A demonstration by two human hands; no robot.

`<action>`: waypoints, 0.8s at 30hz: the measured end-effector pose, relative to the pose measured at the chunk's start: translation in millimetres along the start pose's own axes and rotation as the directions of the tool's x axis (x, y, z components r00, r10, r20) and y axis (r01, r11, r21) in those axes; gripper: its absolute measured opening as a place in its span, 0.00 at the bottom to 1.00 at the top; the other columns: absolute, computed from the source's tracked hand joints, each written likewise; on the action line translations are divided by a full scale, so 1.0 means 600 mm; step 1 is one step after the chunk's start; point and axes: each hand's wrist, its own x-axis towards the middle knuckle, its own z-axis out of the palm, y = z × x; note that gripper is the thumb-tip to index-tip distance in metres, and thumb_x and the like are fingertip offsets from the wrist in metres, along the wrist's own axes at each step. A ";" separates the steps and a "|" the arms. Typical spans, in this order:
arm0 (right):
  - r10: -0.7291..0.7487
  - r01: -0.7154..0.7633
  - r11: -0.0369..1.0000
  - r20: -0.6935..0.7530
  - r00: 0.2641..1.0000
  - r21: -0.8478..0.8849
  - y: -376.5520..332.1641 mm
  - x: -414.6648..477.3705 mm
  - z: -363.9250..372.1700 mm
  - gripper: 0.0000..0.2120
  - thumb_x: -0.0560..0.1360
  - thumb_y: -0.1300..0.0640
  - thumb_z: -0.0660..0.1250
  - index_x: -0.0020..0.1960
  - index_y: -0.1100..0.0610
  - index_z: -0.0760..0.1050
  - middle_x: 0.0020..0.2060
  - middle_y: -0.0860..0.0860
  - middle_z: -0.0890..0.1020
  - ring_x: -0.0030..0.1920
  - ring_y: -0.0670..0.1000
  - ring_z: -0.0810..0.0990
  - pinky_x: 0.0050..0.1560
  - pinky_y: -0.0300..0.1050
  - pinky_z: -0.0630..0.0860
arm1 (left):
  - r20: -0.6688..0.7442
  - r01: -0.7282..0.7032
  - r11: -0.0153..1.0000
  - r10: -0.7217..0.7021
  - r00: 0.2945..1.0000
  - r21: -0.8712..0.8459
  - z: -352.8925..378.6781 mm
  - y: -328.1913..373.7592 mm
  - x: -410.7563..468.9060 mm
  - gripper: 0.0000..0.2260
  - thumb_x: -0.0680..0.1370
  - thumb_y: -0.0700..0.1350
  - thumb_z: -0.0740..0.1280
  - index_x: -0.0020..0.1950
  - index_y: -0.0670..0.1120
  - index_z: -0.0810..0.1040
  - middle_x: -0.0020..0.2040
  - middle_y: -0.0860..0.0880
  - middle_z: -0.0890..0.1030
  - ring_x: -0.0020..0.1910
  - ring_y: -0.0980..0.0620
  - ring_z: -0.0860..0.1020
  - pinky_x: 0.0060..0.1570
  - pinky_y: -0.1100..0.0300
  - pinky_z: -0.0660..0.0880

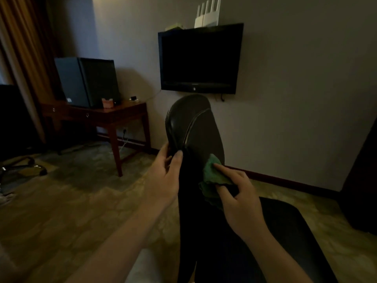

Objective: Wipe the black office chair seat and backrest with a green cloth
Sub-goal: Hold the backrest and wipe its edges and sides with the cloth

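The black office chair stands in front of me, its backrest [193,127] rising up the middle of the view and its seat [285,231] spreading to the lower right. My left hand [165,176] grips the left edge of the backrest, thumb in front and fingers curled behind. My right hand [238,197] holds the green cloth [212,174] and presses it against the front face of the backrest, forefinger stretched along the cloth. Part of the cloth hangs bunched below the hand.
A dark television [200,58] hangs on the wall behind the chair, a white router [208,15] on top of it. A wooden desk [114,115] with a small black fridge [87,80] stands at the left. Another chair's wheeled base [22,166] lies on the carpet far left.
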 end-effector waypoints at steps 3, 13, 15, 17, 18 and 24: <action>-0.107 0.118 0.986 0.091 0.990 -0.116 -0.034 0.042 -0.001 0.23 0.78 0.63 0.66 0.62 0.36 0.73 0.59 0.40 0.71 0.57 0.35 0.72 0.54 0.29 0.74 | -0.014 -0.026 0.995 0.025 1.000 -0.091 -0.008 0.040 0.057 0.18 0.84 0.54 0.58 0.74 0.60 0.68 0.59 0.64 0.77 0.57 0.68 0.76 0.53 0.67 0.75; -0.466 0.528 0.767 0.248 0.849 -0.364 -0.049 0.177 0.042 0.16 0.77 0.62 0.67 0.63 0.51 0.79 0.62 0.47 0.69 0.59 0.47 0.74 0.54 0.42 0.79 | -0.002 -0.383 0.923 0.383 0.924 0.030 -0.007 0.014 0.147 0.05 0.77 0.40 0.59 0.45 0.42 0.73 0.64 0.55 0.75 0.69 0.60 0.69 0.64 0.67 0.65; -0.500 0.554 0.732 0.238 0.832 -0.396 -0.030 0.192 0.044 0.12 0.76 0.60 0.66 0.58 0.54 0.81 0.61 0.48 0.71 0.58 0.46 0.74 0.52 0.41 0.79 | -0.018 -0.423 0.906 0.423 0.906 0.018 -0.003 0.008 0.148 0.05 0.76 0.43 0.58 0.45 0.43 0.72 0.63 0.54 0.75 0.69 0.57 0.70 0.63 0.69 0.64; -0.510 0.559 0.729 0.232 0.828 -0.395 -0.013 0.209 0.045 0.11 0.76 0.59 0.65 0.55 0.55 0.82 0.60 0.47 0.72 0.57 0.44 0.74 0.52 0.39 0.78 | -0.034 -0.428 0.904 0.428 0.903 -0.002 0.000 0.006 0.149 0.05 0.75 0.44 0.57 0.44 0.44 0.71 0.63 0.54 0.75 0.68 0.56 0.70 0.62 0.69 0.64; -0.503 0.551 0.738 0.228 0.834 -0.390 -0.006 0.217 0.047 0.10 0.77 0.59 0.65 0.55 0.56 0.82 0.59 0.46 0.71 0.57 0.44 0.74 0.52 0.39 0.78 | -0.039 -0.428 0.904 0.428 0.903 -0.011 0.000 0.006 0.150 0.05 0.75 0.44 0.57 0.44 0.44 0.70 0.63 0.53 0.75 0.68 0.55 0.70 0.62 0.68 0.65; -0.267 0.310 0.869 0.161 0.950 -0.386 -0.009 0.240 0.053 0.18 0.77 0.62 0.65 0.64 0.47 0.77 0.59 0.41 0.69 0.55 0.38 0.72 0.53 0.32 0.75 | -0.005 -0.403 0.914 0.403 0.915 -0.057 0.000 0.005 0.154 0.03 0.75 0.43 0.57 0.43 0.46 0.69 0.64 0.50 0.75 0.70 0.51 0.70 0.64 0.66 0.65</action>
